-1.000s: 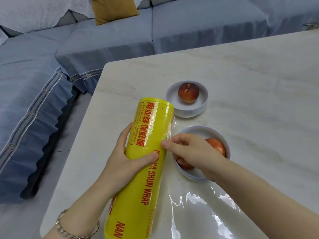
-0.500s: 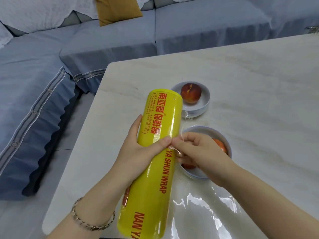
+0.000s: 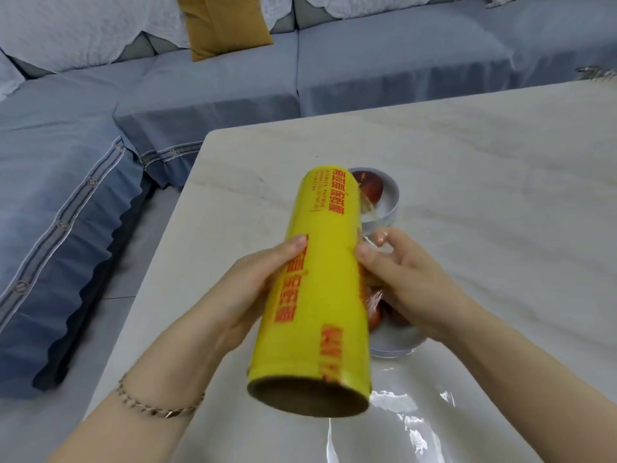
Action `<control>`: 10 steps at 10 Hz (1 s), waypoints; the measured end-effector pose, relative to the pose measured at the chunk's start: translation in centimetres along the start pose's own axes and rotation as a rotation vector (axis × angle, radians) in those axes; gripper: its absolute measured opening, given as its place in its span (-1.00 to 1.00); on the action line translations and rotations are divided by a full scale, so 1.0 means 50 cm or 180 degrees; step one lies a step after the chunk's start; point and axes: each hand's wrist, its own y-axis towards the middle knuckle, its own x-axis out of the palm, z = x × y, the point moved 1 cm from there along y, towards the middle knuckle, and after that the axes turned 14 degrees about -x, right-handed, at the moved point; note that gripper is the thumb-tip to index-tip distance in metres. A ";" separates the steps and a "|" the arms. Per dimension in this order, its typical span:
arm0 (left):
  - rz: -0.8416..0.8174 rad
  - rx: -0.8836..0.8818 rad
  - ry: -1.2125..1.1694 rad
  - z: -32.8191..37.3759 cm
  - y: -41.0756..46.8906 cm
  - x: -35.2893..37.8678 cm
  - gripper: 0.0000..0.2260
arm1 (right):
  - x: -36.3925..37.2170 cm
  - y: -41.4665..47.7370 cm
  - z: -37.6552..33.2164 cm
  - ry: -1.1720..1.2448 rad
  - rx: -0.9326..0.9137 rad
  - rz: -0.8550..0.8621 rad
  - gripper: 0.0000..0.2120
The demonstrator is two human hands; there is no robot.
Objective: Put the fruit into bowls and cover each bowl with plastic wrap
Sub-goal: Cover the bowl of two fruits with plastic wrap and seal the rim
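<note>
A big yellow roll of plastic wrap (image 3: 320, 285) with red lettering is lifted off the table, its open cardboard end toward me. My left hand (image 3: 253, 289) grips its left side. My right hand (image 3: 400, 279) touches its right side, pinching the clear film edge that stretches off the roll. Behind the roll, a white bowl (image 3: 389, 208) holds a red fruit (image 3: 370, 188). A nearer white bowl (image 3: 397, 342) with reddish fruit (image 3: 374, 312) sits under my right hand, mostly hidden.
A loose sheet of clear film (image 3: 417, 426) lies shiny on the pale marble table (image 3: 500, 195) near its front edge. A blue-grey sofa (image 3: 167, 101) with a mustard cushion (image 3: 227, 25) wraps around the table's left and far sides.
The roll has been raised and tilted so its near end faces me. It now hides much of both bowls. My right hand shifted from over the near bowl to the roll's right side.
</note>
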 end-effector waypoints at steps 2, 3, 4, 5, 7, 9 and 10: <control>-0.0289 0.0149 -0.0332 -0.002 0.028 0.012 -0.45 | -0.015 0.012 -0.005 0.0075 0.0129 -0.0242 -0.84; -0.0725 0.0481 -0.0859 -0.002 0.037 0.023 0.09 | -0.023 0.010 -0.005 -0.0026 0.0926 -0.0179 -0.61; -0.0837 0.0380 -0.1180 -0.002 0.033 0.032 0.10 | -0.028 -0.003 -0.012 -0.0058 0.0692 -0.0498 -0.72; -0.1006 0.0258 -0.1269 -0.024 0.024 0.031 -0.09 | -0.027 -0.018 -0.014 -0.0170 0.0473 -0.0501 -0.80; -0.0894 0.0151 -0.1465 -0.021 0.010 0.040 -0.43 | -0.010 -0.032 -0.014 0.0448 0.0930 -0.0326 -0.78; -0.0734 0.0115 -0.1505 -0.018 0.008 0.037 -0.57 | -0.001 -0.030 -0.012 -0.0757 0.0389 0.0046 -0.67; -0.0658 0.0110 -0.1432 -0.020 0.012 0.031 -0.53 | 0.005 -0.030 -0.014 -0.1242 0.0074 0.0114 -0.67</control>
